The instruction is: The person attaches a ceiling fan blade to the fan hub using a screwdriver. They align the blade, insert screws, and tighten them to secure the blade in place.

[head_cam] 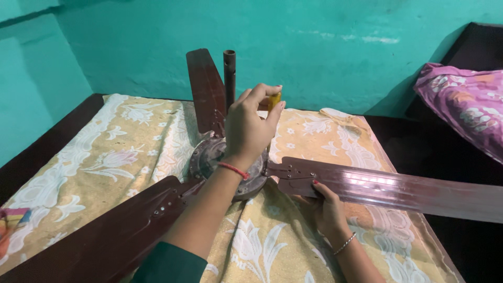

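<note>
A brown ceiling fan lies on a yellow floral sheet (105, 157), its round motor hub (206, 157) in the middle and its down-rod (229, 73) standing upright. My left hand (249, 128), with a red thread at the wrist, is over the hub and grips a yellow-handled screwdriver (274, 99) held upright where the right blade (398, 188) joins the hub. The screwdriver's tip is hidden behind the hand. My right hand (324, 207), wearing a silver bangle, holds that blade's near edge, thumb on top and fingers underneath.
A second blade (120, 230) reaches toward the lower left and a third (206, 89) sticks up behind the hub. A pink floral cloth (466, 105) lies at the right on a dark surface. A teal wall (340, 47) runs close behind. A colourful item (10, 220) sits at the left edge.
</note>
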